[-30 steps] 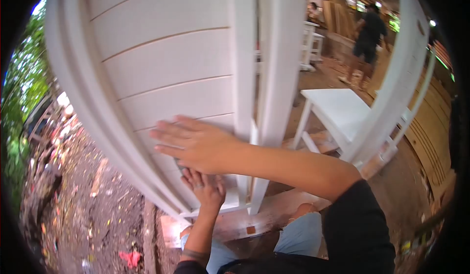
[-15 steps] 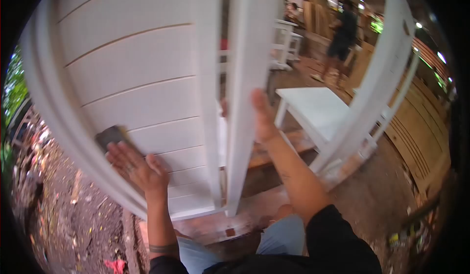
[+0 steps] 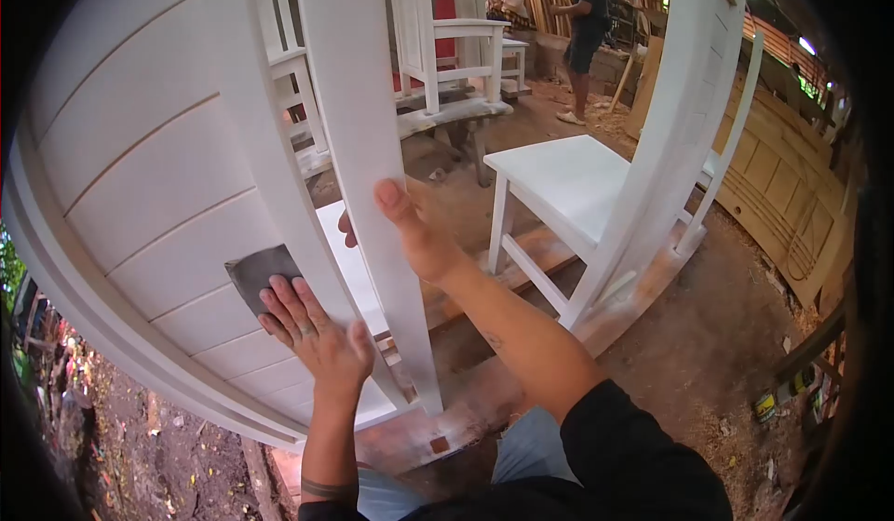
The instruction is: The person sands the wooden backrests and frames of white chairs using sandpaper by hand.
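My left hand (image 3: 321, 342) lies with its fingers flat on a dark grey piece of sandpaper (image 3: 256, 271), pressing it to a white wooden panel (image 3: 177, 214) with horizontal grooves. The sandpaper is near the panel's right-hand upright. My right hand (image 3: 424, 237) is wrapped round a white wooden post (image 3: 358, 102) just right of the panel. Its thumb shows on the near side and its fingertips poke out past the post's left edge; the rest of those fingers are hidden.
Right of the post stands a white chair (image 3: 568, 181) with a tall grooved back. More white chairs (image 3: 466, 32) stand on a bench behind. A person (image 3: 585, 32) stands farther back. Brown panels (image 3: 782, 186) lean at the right. Littered soil (image 3: 149, 428) lies at lower left.
My left hand and the sandpaper have moved across the panel from its left edge toward the right-hand upright. My right hand stays on the post. The view has swung right.
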Tool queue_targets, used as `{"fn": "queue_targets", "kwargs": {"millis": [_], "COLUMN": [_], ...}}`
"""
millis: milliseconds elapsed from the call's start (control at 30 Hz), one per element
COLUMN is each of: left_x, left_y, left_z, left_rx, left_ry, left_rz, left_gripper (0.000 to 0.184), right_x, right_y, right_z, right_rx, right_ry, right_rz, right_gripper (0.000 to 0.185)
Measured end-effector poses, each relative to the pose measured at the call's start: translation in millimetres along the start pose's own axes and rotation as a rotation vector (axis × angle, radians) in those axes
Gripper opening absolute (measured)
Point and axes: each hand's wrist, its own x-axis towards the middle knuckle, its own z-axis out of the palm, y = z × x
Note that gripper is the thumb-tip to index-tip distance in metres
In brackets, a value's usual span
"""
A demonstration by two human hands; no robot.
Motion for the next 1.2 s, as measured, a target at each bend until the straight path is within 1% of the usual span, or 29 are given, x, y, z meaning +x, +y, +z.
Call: {"fn": "queue_targets", "kwargs": {"millis": [67, 133, 200, 233, 267, 300, 333, 367, 400, 467, 500, 533, 567, 600, 667, 700, 733, 767, 800, 867, 900, 933, 967, 1000, 1033, 1067, 1100, 1167, 1200], "left_x": [-2.5, -0.2, -9.0, -18.1, -8.9, -7.5, -5.4, -8.8, -8.0, -3.1, 4.1, 4.1, 1.4, -1.1, -3.7, -5.6, -2.6, 6.0, 13.3, 14.9, 19.6, 20.8, 17.4, 13.5, 12.1, 13.3, 14.3, 18.9, 21.8], "left_y": [-40.6, -83.2, -88.0, -80.4, -56.2, -29.5, -1.9, -18.0, -36.9, -76.4, -82.3, -74.6, -54.4, -42.1, -33.2, -31.2, -50.5, -85.0, -100.4, -67.0, -46.0, -29.8, -13.9, -2.6, -15.1, -43.2, -71.8, -73.8, -47.3], "left_z": [-18.8, -39.0, -2.0, 7.8, 6.0, 6.2, -1.5, -4.2, -14.1, -35.1, -49.2, -36.7, -9.7, 5.3, -2.5, -6.8, -17.5, -33.8, -44.1, -25.9, -17.0, -13.1, -12.1, -10.8, -14.2, -20.1, -31.1, -29.8, -16.9], "left_rx": [0.228, 0.182, 0.021, 0.028, 0.036, 0.013, -0.034, 0.177, 0.129, 0.019, 0.043, 0.03, 0.021, 0.011, 0.116, 0.161, 0.119, 0.07, 0.014, 0.008, -0.018, 0.0, 0.011, 0.025, 0.028, 0.043, 0.079, 0.029, -0.057], "left_ry": [-0.126, 0.06, 0.21, 0.178, 0.147, 0.004, -0.095, -0.147, -0.082, 0.074, 0.13, 0.171, 0.209, 0.244, 0.04, -0.064, 0.032, 0.132, 0.226, 0.25, 0.268, 0.152, 0.041, -0.066, -0.029, 0.01, 0.138, 0.245, 0.237], "left_rz": [0.085, -0.072, -0.207, -0.197, -0.186, -0.049, -0.037, 0.088, -0.024, -0.221, -0.358, -0.304, -0.254, -0.197, 0.006, 0.1, -0.02, -0.129, -0.236, -0.266, -0.274, -0.198, -0.112, -0.019, -0.055, -0.097, -0.158, -0.25, -0.279], "left_gripper": [0.074, 0.078, 0.076, 0.076, 0.076, 0.077, 0.078, 0.078, 0.078, 0.076, 0.073, 0.073, 0.072, 0.072, 0.07, 0.069, 0.069, 0.068, 0.068, 0.067, 0.067, 0.068, 0.07, 0.072, 0.072, 0.072, 0.069, 0.067, 0.068], "right_x": [0.0, 0.6, 0.4, -0.5, -1.2, -2.4, -2.2, 0.2, -0.5, 2.3, 3.1, 2.1, 0.4, -0.8, 0.3, 1.6, 2.3, 3.3, 2.8, -0.1, -1.7, -2.5, -0.2, -1.8, -1.6, -2.3, -1.1, -0.6, -1.3], "right_y": [-1.3, 10.2, 18.4, 17.9, 15.8, 15.3, 3.1, 0.6, 3.3, 14.4, 13.1, 8.2, 6.7, 9.0, 12.2, 9.7, 9.2, 8.4, 7.6, 23.9, 23.0, 22.6, 18.9, 17.6, 22.2, 4.5, 6.3, 0.7, -2.3], "right_z": [0.2, -4.4, -1.6, -3.0, -3.9, -7.1, 1.9, 4.8, 4.4, -3.0, -0.8, 3.4, 7.1, 5.3, -0.9, 2.5, 5.8, 7.4, 7.8, 2.3, 0.2, -2.1, 0.6, -2.9, -4.9, 3.7, 4.3, 3.8, 3.9], "right_rx": [0.003, -0.012, -0.015, 0.053, 0.12, -0.007, 0.052, 0.102, 0.098, 0.106, 0.121, 0.136, 0.15, 0.155, 0.158, 0.143, 0.156, 0.167, 0.175, 0.248, 0.236, 0.223, 0.218, 0.157, 0.109, 0.111, 0.199, 0.114, 0.077], "right_ry": [0.005, 0.022, 0.043, 0.019, -0.002, 0.039, 0.076, 0.042, 0.049, -0.03, 0.002, 0.034, 0.064, 0.048, 0.03, 0.043, 0.041, 0.048, 0.062, 0.033, 0.046, 0.06, 0.04, 0.035, 0.06, 0.058, 0.042, 0.042, 0.029], "right_rz": [-0.012, -0.018, 0.023, 0.061, 0.101, 0.092, 0.082, 0.049, 0.086, 0.082, 0.079, 0.081, 0.088, 0.107, 0.131, 0.096, 0.088, 0.073, 0.061, 0.161, 0.169, 0.178, 0.098, 0.103, 0.105, 0.041, 0.035, 0.054, 0.071], "right_gripper": [0.07, 0.071, 0.071, 0.069, 0.067, 0.065, 0.065, 0.069, 0.072, 0.074, 0.075, 0.075, 0.076, 0.077, 0.078, 0.078, 0.078, 0.077, 0.077, 0.074, 0.071, 0.068, 0.064, 0.062, 0.061, 0.06, 0.061, 0.07, 0.075]}}
